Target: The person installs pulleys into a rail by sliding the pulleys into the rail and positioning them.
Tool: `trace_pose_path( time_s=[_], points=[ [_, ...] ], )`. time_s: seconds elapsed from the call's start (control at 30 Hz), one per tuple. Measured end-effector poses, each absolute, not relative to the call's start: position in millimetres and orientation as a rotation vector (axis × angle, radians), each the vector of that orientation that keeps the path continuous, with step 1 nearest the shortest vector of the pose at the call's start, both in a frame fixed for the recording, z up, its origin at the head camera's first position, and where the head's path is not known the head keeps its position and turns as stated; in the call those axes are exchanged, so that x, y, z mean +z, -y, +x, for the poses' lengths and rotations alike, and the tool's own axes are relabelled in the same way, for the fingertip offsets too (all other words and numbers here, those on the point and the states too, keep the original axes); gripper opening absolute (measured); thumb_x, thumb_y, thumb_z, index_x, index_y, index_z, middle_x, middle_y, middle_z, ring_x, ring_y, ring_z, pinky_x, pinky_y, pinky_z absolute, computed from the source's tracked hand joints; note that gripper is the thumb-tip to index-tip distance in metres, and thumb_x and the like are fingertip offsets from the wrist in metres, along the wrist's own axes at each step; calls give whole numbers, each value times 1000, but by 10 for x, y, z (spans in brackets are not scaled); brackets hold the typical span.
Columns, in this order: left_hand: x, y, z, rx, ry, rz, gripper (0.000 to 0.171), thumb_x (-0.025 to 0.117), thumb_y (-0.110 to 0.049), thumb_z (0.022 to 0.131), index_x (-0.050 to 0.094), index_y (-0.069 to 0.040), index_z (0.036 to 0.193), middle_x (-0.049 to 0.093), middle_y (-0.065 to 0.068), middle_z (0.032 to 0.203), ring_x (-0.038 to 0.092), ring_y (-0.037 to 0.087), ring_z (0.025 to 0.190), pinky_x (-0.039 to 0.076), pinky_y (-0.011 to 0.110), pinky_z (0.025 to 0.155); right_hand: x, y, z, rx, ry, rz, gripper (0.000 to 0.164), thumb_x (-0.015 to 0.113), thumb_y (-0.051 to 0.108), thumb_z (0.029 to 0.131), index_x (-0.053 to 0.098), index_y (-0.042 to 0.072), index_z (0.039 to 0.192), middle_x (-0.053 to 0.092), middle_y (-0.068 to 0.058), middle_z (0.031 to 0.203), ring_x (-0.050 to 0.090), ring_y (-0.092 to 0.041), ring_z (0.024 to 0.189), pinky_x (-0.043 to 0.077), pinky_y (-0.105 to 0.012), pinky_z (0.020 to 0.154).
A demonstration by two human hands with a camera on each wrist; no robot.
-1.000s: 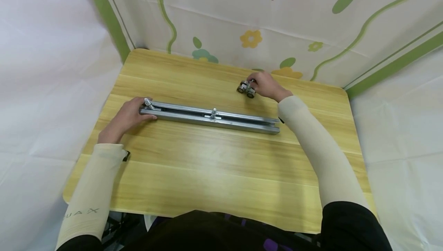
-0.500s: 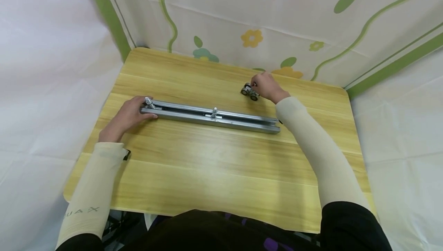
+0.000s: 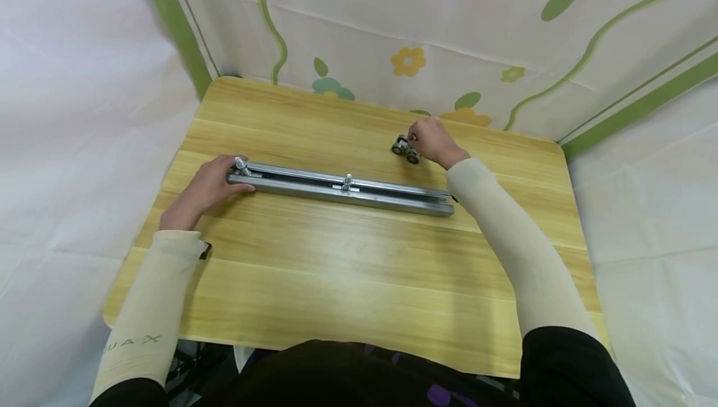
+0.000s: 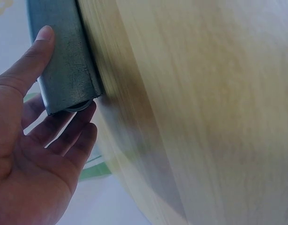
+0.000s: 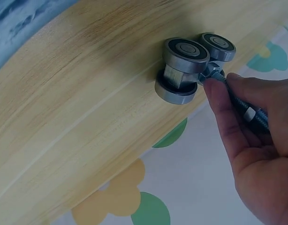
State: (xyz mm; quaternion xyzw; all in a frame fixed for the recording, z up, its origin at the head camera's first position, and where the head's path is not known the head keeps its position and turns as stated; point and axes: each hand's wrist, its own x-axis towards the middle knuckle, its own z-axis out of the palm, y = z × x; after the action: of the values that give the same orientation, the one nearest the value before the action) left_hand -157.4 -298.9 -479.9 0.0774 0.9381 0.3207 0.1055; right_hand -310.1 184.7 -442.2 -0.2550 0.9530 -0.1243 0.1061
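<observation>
A silvery metal channel rail [image 3: 303,191] lies across the table with its slot facing up. Two bolts stand up from the slot, one bolt [image 3: 241,166] at the left end and another bolt [image 3: 348,182] near the middle. My left hand [image 3: 203,190] grips the rail's left end; in the left wrist view the thumb lies along its side wall and the fingers curl behind the end. Beyond the rail, my right hand [image 3: 434,141] pinches the threaded bolt of a roller trolley [image 5: 181,72], whose several bearing wheels point left, away from the fingers.
The rail stands on a wood-grain table [image 3: 336,282]. A white curtain with flowers [image 3: 370,27] hangs along the back edge, and plain white cloth [image 3: 662,220] borders the right side. The person's lap is at the front edge.
My right hand has shifted the roller trolley slightly right and toward me, then stayed nearly still. The left hand and the rail have not visibly moved.
</observation>
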Motion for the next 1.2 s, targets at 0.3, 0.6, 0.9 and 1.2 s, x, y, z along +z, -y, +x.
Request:
trace_pose_path(
  time_s=[0.3,0.6,0.9,1.2],
  points=[
    [-4813,2995,-1568,944,-2764,231,68,86,-20,91,54,9,144,57,37,138,53,54,129,41,69,109,-4400,-1939,-3052,-341,-2773,-776,16,65,-2,100,79,-6,96,76,-25,98,66,-31,80,57,-48,84],
    [-4839,2978,-1556,944,-2763,240,68,86,-20,92,55,8,145,58,36,138,54,53,129,42,67,109,-4367,-2169,-2918,-320,-2748,-813,16,67,-6,98,80,-8,107,76,-28,111,75,-41,99,60,-56,93],
    [-4818,2990,-1544,938,-2766,239,68,86,-20,92,54,9,145,57,36,140,52,54,132,41,67,111,-4382,-2487,-2772,-281,-2760,-819,16,66,-6,99,79,-8,107,76,-28,109,75,-39,95,61,-56,88],
    [-4848,3003,-1532,949,-2760,227,69,87,-21,91,54,8,145,56,36,141,52,53,132,40,68,112,-4384,-2751,-2569,-274,-2773,-830,13,69,-5,98,79,-9,105,77,-26,102,76,-38,89,62,-55,82]
  ],
)
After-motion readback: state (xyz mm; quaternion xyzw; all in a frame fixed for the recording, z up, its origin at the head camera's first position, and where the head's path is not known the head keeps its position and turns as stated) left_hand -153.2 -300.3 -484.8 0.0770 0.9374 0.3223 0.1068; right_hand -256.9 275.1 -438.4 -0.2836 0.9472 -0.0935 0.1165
